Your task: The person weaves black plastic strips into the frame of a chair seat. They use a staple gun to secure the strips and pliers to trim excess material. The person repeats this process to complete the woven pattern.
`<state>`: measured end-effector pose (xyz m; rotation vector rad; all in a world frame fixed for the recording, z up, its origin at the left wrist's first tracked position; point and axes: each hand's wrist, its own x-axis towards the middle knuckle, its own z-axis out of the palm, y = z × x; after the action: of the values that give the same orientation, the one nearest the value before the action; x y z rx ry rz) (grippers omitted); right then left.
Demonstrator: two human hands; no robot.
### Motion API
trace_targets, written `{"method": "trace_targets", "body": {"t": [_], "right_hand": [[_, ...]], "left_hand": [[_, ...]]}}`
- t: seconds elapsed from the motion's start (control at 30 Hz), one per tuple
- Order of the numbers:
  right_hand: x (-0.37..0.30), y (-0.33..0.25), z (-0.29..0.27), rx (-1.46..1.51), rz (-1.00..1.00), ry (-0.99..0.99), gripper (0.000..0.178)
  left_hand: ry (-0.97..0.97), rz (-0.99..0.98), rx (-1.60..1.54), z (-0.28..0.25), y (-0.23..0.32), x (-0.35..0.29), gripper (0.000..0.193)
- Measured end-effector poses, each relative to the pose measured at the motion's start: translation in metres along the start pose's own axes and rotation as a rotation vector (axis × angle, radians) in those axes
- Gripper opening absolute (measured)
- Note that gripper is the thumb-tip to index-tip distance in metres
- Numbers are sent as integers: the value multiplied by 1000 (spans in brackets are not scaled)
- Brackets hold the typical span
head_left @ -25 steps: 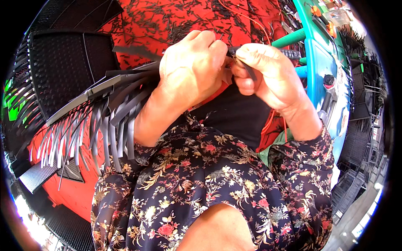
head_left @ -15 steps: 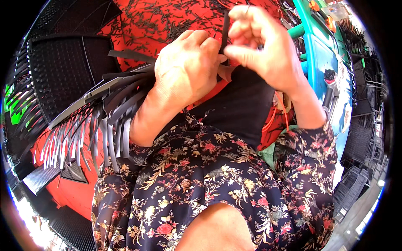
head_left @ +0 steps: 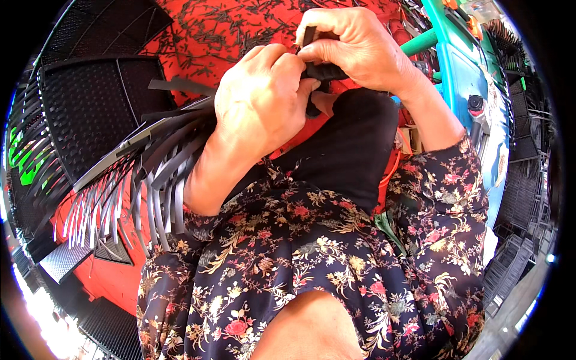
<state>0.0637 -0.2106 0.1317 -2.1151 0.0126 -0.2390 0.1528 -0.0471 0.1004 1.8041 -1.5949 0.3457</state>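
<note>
My left hand (head_left: 255, 102) is closed, knuckles up, with thumb and fingers gripping black flat strips; much of the grip is hidden beneath the hand. From under it a fan of loose strips (head_left: 171, 141) spreads left along the edge of a dark frame, below my left forearm. Up close on the right, my right hand (head_left: 360, 51) pinches a short upright black strip (head_left: 309, 37) between thumb and forefinger. Both hands nearly meet above my dark-trousered knee. A dark piece (head_left: 327, 72) shows under the right fingers; its shape is not clear.
Black woven panels (head_left: 90, 111) stack up at the left. Strip offcuts litter the red floor (head_left: 204, 36). A blue and green plastic stool or chair (head_left: 462, 78) stands at the right, with a black-knobbed tool (head_left: 476, 105) on it. More woven pieces (head_left: 519, 132) lie beyond.
My right hand has moved left and down towards the left hand, and its loosely spread fingers have closed on the black strip. The left hand has stayed nearly in place.
</note>
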Motion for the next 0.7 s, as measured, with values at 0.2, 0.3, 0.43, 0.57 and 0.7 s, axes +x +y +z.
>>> {"method": "trace_targets", "body": {"t": [0.2, 0.3, 0.43, 0.57, 0.7], "right_hand": [[14, 3, -3, 184, 65, -88, 4], [18, 7, -7, 220, 180, -174, 4], [25, 22, -4, 370, 180, -262, 4], [27, 28, -3, 272, 161, -268, 6], [32, 31, -6, -130, -171, -179, 31]], "left_hand": [[42, 17, -8, 1, -3, 0, 21], [64, 9, -30, -1, 1, 1, 21], [83, -43, -40, -3, 4, -1, 24], [86, -7, -54, -2, 5, -2, 25], [31, 93, 52, -8, 5, 4, 24]]}}
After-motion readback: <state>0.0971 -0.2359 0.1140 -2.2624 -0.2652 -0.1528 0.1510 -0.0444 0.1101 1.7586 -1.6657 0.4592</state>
